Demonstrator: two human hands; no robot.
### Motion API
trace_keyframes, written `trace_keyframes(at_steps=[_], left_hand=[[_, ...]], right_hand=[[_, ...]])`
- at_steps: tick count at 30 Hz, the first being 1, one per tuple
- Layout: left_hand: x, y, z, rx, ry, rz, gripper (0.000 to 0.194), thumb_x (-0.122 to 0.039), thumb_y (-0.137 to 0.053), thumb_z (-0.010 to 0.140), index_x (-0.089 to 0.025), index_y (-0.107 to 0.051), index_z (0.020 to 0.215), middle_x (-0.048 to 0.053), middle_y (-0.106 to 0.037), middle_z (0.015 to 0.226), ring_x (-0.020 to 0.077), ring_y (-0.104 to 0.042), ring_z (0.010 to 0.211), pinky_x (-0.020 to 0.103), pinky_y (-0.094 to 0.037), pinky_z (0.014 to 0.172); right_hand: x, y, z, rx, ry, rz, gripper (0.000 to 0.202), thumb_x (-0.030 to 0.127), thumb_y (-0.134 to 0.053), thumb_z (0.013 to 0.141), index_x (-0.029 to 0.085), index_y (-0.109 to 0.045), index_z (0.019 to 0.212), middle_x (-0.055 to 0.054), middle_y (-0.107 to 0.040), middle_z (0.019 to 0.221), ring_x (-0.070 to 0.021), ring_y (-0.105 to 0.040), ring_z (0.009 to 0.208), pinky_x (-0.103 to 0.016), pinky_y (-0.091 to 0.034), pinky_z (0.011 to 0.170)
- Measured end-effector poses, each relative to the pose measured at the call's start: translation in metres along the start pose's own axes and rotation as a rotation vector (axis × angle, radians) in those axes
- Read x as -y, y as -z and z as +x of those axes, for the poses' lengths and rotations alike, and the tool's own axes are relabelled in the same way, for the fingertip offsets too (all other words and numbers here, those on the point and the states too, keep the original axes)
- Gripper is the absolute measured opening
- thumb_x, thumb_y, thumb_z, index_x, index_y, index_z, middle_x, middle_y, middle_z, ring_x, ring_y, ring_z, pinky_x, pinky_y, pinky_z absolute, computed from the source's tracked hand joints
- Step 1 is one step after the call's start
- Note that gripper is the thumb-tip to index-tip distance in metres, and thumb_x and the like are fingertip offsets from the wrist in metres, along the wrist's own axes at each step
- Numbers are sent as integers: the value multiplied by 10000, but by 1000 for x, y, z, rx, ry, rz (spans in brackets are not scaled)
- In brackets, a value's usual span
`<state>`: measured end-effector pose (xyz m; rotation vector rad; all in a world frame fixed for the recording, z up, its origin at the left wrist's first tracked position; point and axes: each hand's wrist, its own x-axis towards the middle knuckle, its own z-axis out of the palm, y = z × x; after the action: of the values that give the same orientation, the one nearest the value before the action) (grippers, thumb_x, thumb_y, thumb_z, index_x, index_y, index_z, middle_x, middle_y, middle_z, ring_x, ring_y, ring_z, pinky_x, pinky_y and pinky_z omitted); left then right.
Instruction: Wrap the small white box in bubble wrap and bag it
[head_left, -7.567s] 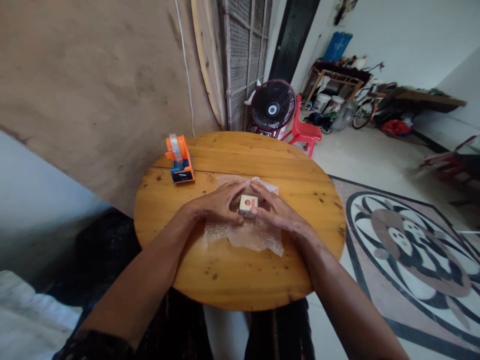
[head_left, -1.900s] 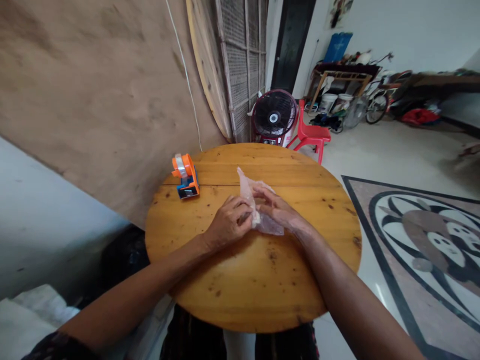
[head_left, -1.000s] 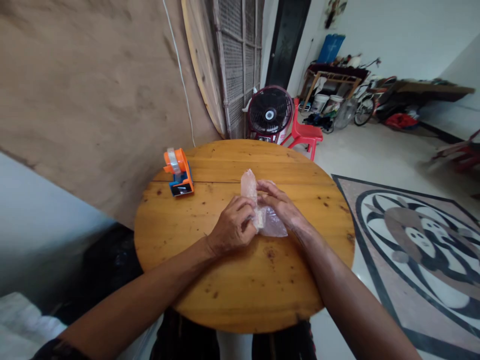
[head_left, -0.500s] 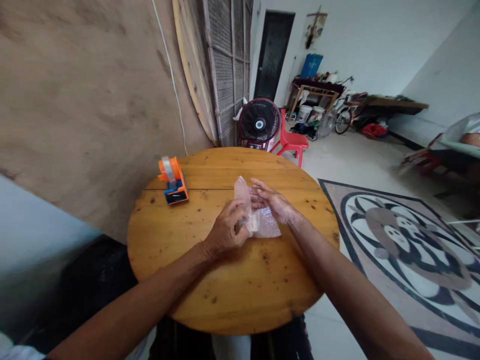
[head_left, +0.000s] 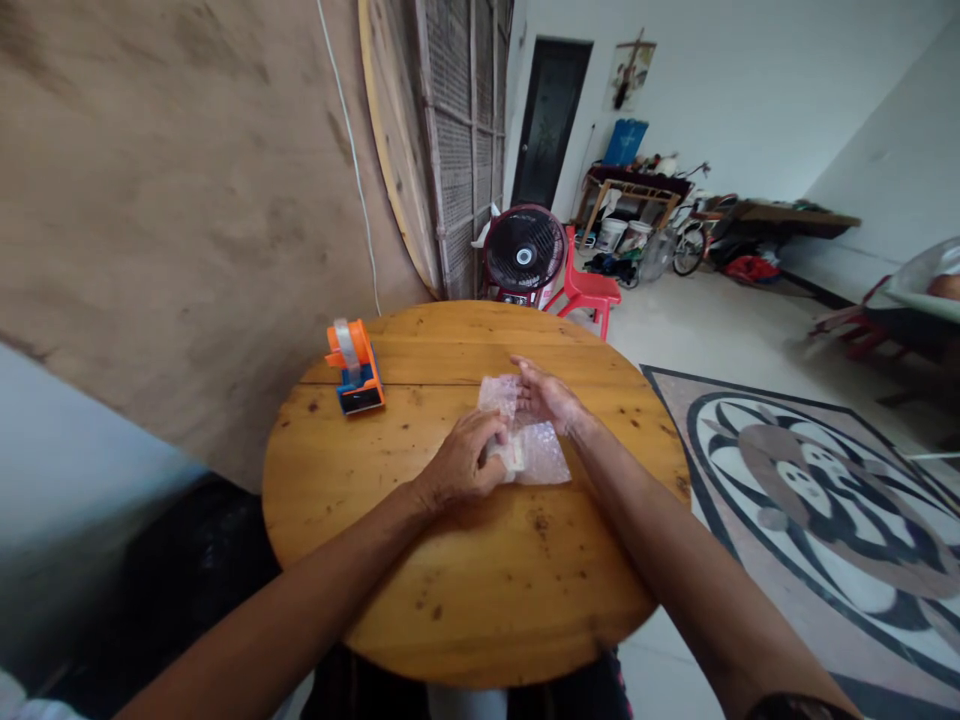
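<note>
A sheet of clear bubble wrap lies on the round wooden table, with a small pale item partly inside it. My left hand grips the left side of the wrap and the item, thumb and fingers bent around them. On the other side, my right hand has its fingers stretched out, touching the raised upper flap of the wrap. Its palm faces left, and the fingertips show through or against the plastic.
An orange and blue tape dispenser stands at the table's left back. Beyond the far edge are a fan and a red chair. A brown wall panel rises at the left.
The upright part of the wrap has tipped lower and spread wider between my hands. My right hand stays beside it with fingers extended. The whole view has shifted slightly.
</note>
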<state>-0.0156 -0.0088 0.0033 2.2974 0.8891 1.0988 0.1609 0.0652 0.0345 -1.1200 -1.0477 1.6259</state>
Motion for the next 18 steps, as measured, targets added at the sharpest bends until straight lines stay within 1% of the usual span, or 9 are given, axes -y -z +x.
trace_keyframes(at_steps=[3, 6, 9, 12, 15, 18], left_hand=[[1, 1, 0, 21, 7, 8, 233, -136, -469, 658, -180, -518, 882, 107, -624, 1073, 247, -567, 976, 396, -455, 873], [1, 1, 0, 33, -4, 8, 240, -130, -466, 656, -183, -515, 885, 95, -625, 1048, 245, -562, 994, 395, -441, 896], [2, 1, 0, 40, 9, 6, 239, -128, -467, 658, -188, -512, 886, 86, -624, 1034, 248, -555, 1027, 397, -430, 919], [2, 1, 1, 48, 32, 3, 237, -132, -470, 665, -191, -511, 892, 87, -621, 1039, 253, -553, 1039, 397, -429, 920], [2, 1, 1, 58, 24, 0, 236, -137, -467, 664, -189, -508, 890, 92, -620, 1040, 257, -550, 1041, 407, -418, 937], [3, 1, 1, 57, 18, 6, 243, -136, -465, 654, -186, -507, 888, 96, -619, 1040, 263, -545, 1043, 410, -415, 938]], right_hand=[[2, 4, 8, -3, 6, -99, 373, 302, -473, 939, 203, -461, 1298, -31, -635, 884, -102, -586, 632, -208, -478, 529], [5, 7, 19, -22, 40, -242, 393, 300, -513, 921, 176, -490, 1293, -38, -646, 857, -105, -588, 596, -205, -467, 488], [13, 9, 30, -2, 59, -325, 429, 281, -513, 918, 165, -472, 1329, -67, -670, 907, -122, -618, 624, -218, -488, 500], [21, 11, 38, -5, 46, -326, 450, 231, -510, 905, 181, -452, 1349, -104, -665, 1062, -141, -654, 733, -229, -520, 549], [25, 12, 41, -12, 53, -286, 443, 202, -530, 876, 196, -482, 1316, -114, -632, 1190, -162, -661, 872, -250, -544, 621], [29, 13, 35, -33, 114, -312, 384, 225, -545, 859, 192, -540, 1242, -108, -632, 1215, -182, -644, 992, -286, -545, 725]])
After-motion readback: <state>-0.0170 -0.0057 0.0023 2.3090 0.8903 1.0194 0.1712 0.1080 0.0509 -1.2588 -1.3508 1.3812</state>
